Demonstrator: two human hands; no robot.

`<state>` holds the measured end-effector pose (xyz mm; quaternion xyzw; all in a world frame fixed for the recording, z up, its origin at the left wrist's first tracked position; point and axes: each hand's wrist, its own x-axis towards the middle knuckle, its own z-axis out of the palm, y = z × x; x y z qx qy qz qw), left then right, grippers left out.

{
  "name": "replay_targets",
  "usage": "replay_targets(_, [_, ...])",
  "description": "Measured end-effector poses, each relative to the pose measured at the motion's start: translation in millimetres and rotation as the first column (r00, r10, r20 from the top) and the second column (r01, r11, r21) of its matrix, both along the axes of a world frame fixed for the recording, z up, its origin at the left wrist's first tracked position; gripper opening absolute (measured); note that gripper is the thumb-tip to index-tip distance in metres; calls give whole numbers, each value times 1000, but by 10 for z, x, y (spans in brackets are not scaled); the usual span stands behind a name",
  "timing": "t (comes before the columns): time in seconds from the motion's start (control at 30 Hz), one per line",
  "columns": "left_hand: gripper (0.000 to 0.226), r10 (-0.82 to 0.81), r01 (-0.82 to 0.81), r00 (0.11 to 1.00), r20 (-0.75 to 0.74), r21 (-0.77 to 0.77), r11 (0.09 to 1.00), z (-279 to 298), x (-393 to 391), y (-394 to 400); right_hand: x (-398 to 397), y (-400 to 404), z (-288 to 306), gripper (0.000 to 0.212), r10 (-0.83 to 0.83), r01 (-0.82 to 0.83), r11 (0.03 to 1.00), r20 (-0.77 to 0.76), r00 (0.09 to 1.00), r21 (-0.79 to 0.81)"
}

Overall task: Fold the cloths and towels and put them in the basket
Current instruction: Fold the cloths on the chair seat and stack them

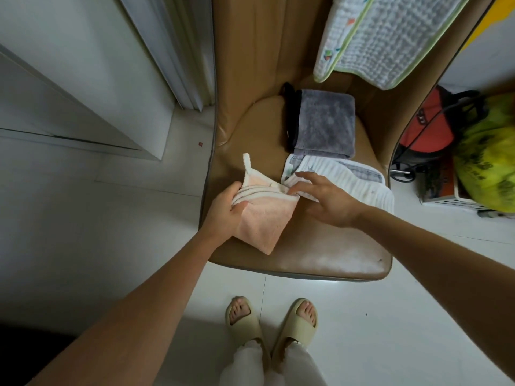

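Observation:
A folded pink cloth (264, 221) with white trim and a hanging loop lies at the left front of a tan chair seat (328, 254). My left hand (225, 210) grips its left edge, thumb on top. My right hand (323, 199) hovers just right of the cloth with fingers spread, fingertips near the cloth's upper right corner. A folded white ribbed towel (351, 176) lies behind my right hand. A folded grey towel (323, 123) on a black cloth sits further back on the seat.
A white quilted blanket (387, 34) with green trim hangs over the chair back. To the right stand a white perforated basket (457, 203), a yellow-green bag (490, 151) and a red bag (429, 126). White wall panels are at left. My feet in slippers stand on white tiles.

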<state>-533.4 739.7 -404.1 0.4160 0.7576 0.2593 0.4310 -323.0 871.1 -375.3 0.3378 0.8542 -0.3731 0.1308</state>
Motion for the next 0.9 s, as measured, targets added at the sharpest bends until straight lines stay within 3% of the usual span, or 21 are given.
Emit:
replay_targets(0.07, [40, -10, 10, 1000, 11, 16, 1000, 17, -41, -23, -15, 36, 20, 39, 56, -55, 998, 13, 998, -31])
replay_targets(0.17, [41, -4, 4, 1000, 16, 9, 1000, 49, -49, -40, -78, 42, 3, 42, 78, -73, 993, 53, 996, -94])
replay_targets(0.27, [43, 17, -17, 999, 35, -17, 1000, 65, -49, -49, -178, 17, -74, 42, 38, -20, 981, 87, 996, -195])
replay_targets(0.37, [47, 56, -53, 997, 56, -55, 997, 61, -73, -38, -270, 4, -93, 25, 19, 10, 972, 118, 993, -235])
replay_targets(0.47, [47, 110, -100, 991, 78, -129, 987, 63, -106, -38, -315, -3, -28, 20, -156, 166, 927, 57, 986, -337])
replay_targets(0.57, [39, 181, -165, 973, 144, -116, 979, 56, -164, -39, -412, 30, 33, 25, -559, 444, 734, -85, 825, -514])
replay_targets(0.63, [37, 228, -214, 968, 104, -124, 969, 35, -193, -10, -563, 110, 39, 20, -693, 537, 640, -110, 713, -550])
replay_targets(0.77, [34, 294, -297, 955, -49, -92, 950, -56, -196, 164, -909, 318, -135, 28, -757, 689, 643, -143, 637, -335])
replay_targets(0.83, [36, 403, -401, 915, 1, -99, 911, -115, -201, 288, -1013, 291, -156, 26, -736, 684, 675, -194, 648, -275])
replay_targets(0.9, [38, 533, -512, 841, 99, -177, 841, -154, -216, 389, -1019, 133, -87, 29, -759, 663, 645, -224, 611, -379])
